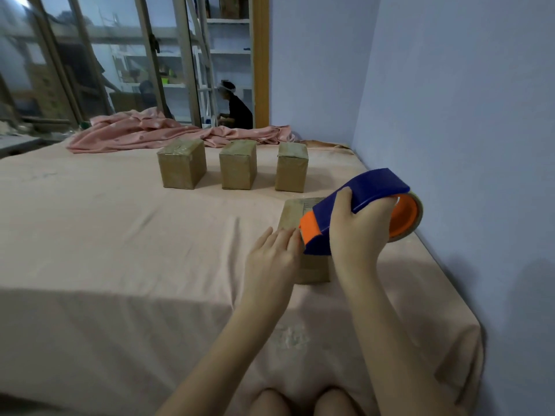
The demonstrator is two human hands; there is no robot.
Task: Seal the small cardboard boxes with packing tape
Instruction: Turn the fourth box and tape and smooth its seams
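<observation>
A small cardboard box lies on the pink sheet at the right, mostly covered by my hands. My right hand grips a blue and orange tape dispenser that rests on the box's top, its tape roll pointing right. My left hand lies with straight fingers against the box's near left side, next to the dispenser's orange front. Three more small boxes stand in a row farther back: left, middle, right, their tops shiny with tape.
A crumpled pink cloth lies behind the row of boxes. The lilac wall runs close along the bed's right edge. Windows and shelves stand beyond, where a person sits. My knees show at the bottom.
</observation>
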